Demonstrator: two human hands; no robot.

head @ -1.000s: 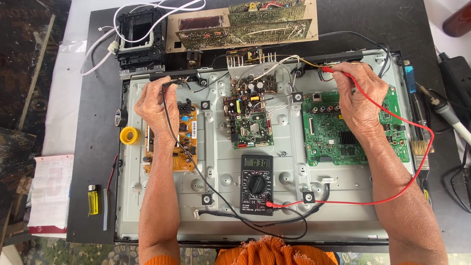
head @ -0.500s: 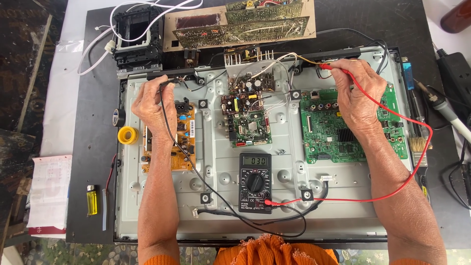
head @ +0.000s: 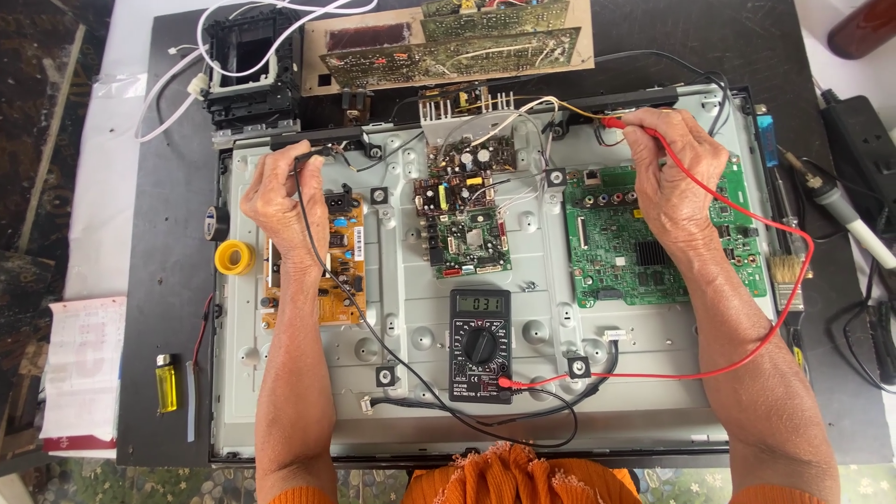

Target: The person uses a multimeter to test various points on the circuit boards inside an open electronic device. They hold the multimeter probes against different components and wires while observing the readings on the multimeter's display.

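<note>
The left hand [head: 280, 201] pinches the black probe [head: 313, 157] at the panel's top edge, eleven o'clock from the multimeter [head: 481, 343]. The right hand [head: 677, 177] grips the red probe [head: 618, 122] at one o'clock, above the green board [head: 616, 247].

Yellow lighter [head: 166, 383], yellow tape roll [head: 233, 257], paintbrush [head: 786, 266], soldering iron [head: 835, 207] beside the panel.

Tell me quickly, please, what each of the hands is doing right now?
Left hand: closed on the black probe, tip at the panel's top edge.
Right hand: closed on the red probe, tip near the top wires.
</note>
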